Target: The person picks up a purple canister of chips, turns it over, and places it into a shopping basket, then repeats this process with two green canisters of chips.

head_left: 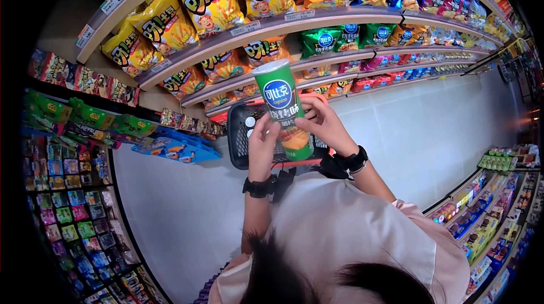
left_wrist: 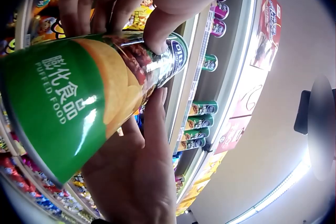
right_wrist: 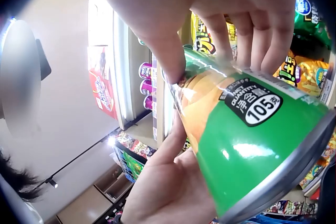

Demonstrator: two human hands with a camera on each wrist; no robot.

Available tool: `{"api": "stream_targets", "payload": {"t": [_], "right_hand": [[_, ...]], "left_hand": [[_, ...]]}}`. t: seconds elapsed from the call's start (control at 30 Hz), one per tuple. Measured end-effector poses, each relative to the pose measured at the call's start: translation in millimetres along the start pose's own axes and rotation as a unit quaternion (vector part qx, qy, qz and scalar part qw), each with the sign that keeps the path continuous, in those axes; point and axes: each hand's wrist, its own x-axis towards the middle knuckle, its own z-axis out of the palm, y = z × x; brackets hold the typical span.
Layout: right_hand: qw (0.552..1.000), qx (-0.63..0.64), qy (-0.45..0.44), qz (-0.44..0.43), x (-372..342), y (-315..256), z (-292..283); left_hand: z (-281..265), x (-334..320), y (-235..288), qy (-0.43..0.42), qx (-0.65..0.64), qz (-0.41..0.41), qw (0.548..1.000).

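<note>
A green chip can with a white lid stands nearly upright between both hands, its label toward the head camera. The left hand grips its left side, thumb on the front. From the right side the right hand holds it, thumb also on the label. In the left wrist view the can's green lower part is near, with thumbs and fingers round its far part. The right wrist view shows the can tilted, its metal-rimmed base near the camera.
Behind the can is a black basket with a red edge, holding small white-topped items. Curved shelves of yellow, orange, green and blue chip bags rise ahead. Snack racks stand left, with more shelves at lower right. Grey floor lies between.
</note>
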Motion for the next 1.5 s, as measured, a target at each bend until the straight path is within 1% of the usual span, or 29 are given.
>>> {"api": "stream_targets", "payload": {"t": [0.1,0.2,0.27,0.3,0.4,0.5,0.6,0.7,0.8,0.9,1.0,1.1,1.2,1.3,1.4,1.5], "right_hand": [[0.998,-0.063,-0.002,-0.017,-3,-3,0],[1.000,0.006,-0.019,0.007,-3,-1,-1],[0.999,0.027,-0.011,-0.018,-2,6,-1],[0.999,0.037,-0.007,-0.030,-2,8,0],[0.999,-0.029,-0.006,-0.040,-7,-5,3],[0.998,-0.038,-0.021,-0.034,-9,-7,3],[0.999,-0.016,-0.022,-0.024,-11,1,4],[0.998,0.043,-0.037,-0.019,-11,7,4],[0.991,0.121,-0.057,0.018,-16,-4,7],[0.994,0.087,-0.062,0.007,-17,-3,7],[0.996,0.067,-0.054,-0.008,-16,4,6],[0.997,0.060,-0.046,-0.016,-17,9,7],[0.996,0.073,-0.046,-0.006,-19,6,10],[0.997,0.054,-0.039,0.023,-22,-1,14],[0.998,0.043,-0.034,0.017,-23,-3,17],[0.999,0.015,-0.035,-0.003,-24,-3,13]], "left_hand": [[0,-1,0,0.009,0.008,0.003,1.000],[-5,0,-4,0.009,0.006,0.015,1.000],[-8,1,-6,0.011,-0.007,0.030,0.999],[-5,-2,1,0.001,-0.010,0.024,1.000],[7,-11,23,-0.045,-0.027,0.038,0.998],[4,-9,11,-0.046,-0.034,0.044,0.997],[1,-7,7,-0.054,-0.007,0.065,0.996],[1,-14,18,-0.066,-0.022,-0.007,0.998],[-1,-12,10,-0.056,-0.018,0.021,0.998],[1,-14,8,-0.042,0.023,0.064,0.997],[0,-14,0,-0.033,0.006,0.046,0.998],[4,-19,5,-0.032,-0.030,0.026,0.999],[2,-20,3,-0.046,-0.044,0.028,0.998],[-3,-20,-4,-0.051,-0.006,0.046,0.998],[-3,-22,2,-0.065,-0.034,0.023,0.997],[3,-24,0,-0.040,-0.096,0.074,0.992]]}}
